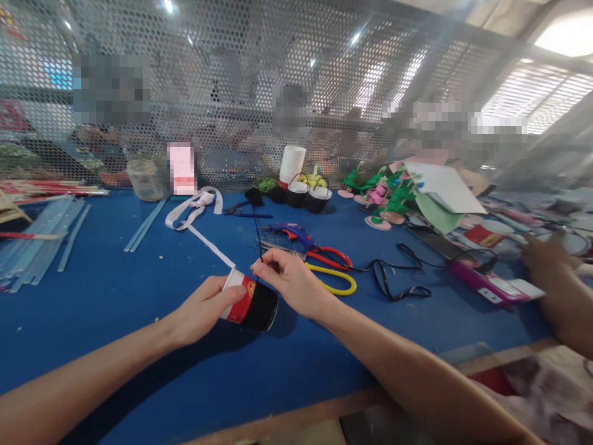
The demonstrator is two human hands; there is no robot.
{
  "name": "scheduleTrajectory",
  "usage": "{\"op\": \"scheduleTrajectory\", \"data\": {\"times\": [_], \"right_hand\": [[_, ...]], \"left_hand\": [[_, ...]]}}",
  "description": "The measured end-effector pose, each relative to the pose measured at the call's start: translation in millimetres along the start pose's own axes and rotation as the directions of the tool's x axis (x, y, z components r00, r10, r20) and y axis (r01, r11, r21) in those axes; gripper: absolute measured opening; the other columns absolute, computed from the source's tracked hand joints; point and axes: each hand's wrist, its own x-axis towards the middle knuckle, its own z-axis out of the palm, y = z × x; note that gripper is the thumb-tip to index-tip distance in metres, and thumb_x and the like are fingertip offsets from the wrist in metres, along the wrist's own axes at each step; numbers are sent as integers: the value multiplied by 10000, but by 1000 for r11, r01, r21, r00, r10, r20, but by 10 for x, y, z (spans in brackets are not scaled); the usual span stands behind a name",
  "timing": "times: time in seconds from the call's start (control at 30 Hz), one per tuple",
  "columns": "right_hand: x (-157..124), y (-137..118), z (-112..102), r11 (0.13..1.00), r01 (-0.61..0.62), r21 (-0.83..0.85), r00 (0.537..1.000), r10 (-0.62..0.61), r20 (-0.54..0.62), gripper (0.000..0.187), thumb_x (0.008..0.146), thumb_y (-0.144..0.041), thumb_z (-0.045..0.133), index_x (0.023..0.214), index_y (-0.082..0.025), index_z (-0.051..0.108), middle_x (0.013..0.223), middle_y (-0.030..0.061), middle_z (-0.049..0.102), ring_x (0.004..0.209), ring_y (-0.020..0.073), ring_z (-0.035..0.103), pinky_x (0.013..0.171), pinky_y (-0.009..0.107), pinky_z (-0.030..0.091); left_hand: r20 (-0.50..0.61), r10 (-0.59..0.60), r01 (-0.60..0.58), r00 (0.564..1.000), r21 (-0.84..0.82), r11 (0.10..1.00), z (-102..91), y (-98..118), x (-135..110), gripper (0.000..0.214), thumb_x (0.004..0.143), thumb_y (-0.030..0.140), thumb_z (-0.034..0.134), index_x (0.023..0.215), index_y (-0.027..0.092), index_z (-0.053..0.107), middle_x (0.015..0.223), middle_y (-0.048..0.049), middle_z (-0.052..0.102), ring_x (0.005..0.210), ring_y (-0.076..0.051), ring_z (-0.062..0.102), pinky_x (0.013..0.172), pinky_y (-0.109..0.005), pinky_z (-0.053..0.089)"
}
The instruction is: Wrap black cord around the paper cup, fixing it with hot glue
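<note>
My left hand point(204, 309) grips a paper cup point(252, 303) lying on its side just above the blue table point(115, 290). The cup is red and white near its rim and wrapped in black yarn over the rest. My right hand point(290, 278) pinches a black yarn strand point(256, 228) right at the cup. The strand runs up and away to a black yarn ball point(254, 195) near the back. Both hands meet at the cup in the middle of the view.
Scissors with red and yellow handles point(331, 267) and a blue glue gun point(294, 233) lie just behind my right hand. Black cord point(393, 278), white ribbon point(194, 216), glue sticks point(41, 238), stacked cups point(291, 164), finished black cups point(308, 194). Another person's hand point(553, 266) at right. Mesh screen behind.
</note>
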Motion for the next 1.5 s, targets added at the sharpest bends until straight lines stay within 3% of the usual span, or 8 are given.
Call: {"op": "scheduleTrajectory", "data": {"times": [0.4,0.6,0.73,0.9,1.1,1.23,1.37,1.5], "right_hand": [[-3,-3,44,997,-73,35,997,72,32,190,732,-316,485,642,-151,463,571,-42,434,503,68,399,478,196,333],[31,20,-51,993,-55,102,990,41,133,335,781,-384,397,955,-118,504,831,48,553,740,120,507,645,244,405],[56,50,-115,998,5,69,948,-26,317,408,720,-342,519,1077,-152,462,968,62,552,821,146,524,704,280,423],[22,29,-67,989,140,-42,968,-127,218,475,638,-283,615,1075,-170,465,1044,68,518,905,162,506,764,303,417],[-26,14,21,923,305,-234,944,-262,199,561,591,-347,647,1082,-155,457,1024,98,513,938,183,482,799,325,390],[81,20,-160,938,176,-299,984,-168,52,331,697,-375,531,927,-137,542,909,78,573,809,152,537,671,253,425],[335,111,-551,784,-225,-579,958,68,-280,314,801,-368,351,735,-149,566,709,47,600,681,152,549,627,260,393],[597,334,-788,704,-357,-614,932,228,-281,137,729,-242,520,747,-119,575,751,84,597,777,209,553,679,293,391]], "left_hand": [[9,82,-83,997,72,994,13,15,-37,264,692,374,455,562,144,456,505,57,377,476,-66,294,454,-183,254],[-95,86,-93,992,-70,993,-18,1,35,216,683,340,479,624,137,523,521,44,478,467,-69,370,458,-186,280],[-148,98,-123,984,-168,978,-79,-9,89,171,659,291,520,620,127,548,518,35,518,460,-68,404,458,-185,293],[-82,8,-28,997,-244,969,-99,29,101,224,653,344,542,596,127,554,494,32,516,445,-76,421,450,-198,296],[-157,-45,15,987,-186,982,-59,36,100,228,630,346,577,615,124,525,478,47,491,423,-60,390,431,-186,260],[-211,-30,12,977,-88,996,-60,16,101,251,648,369,531,625,119,514,479,41,469,425,-71,383,439,-199,258],[-271,54,-26,961,104,994,-78,32,96,255,661,366,485,555,135,471,452,54,402,418,-73,335,430,-207,221],[-307,78,-5,949,232,973,-82,87,77,258,669,338,438,488,164,379,429,68,314,419,-72,265,425,-215,175]]}}
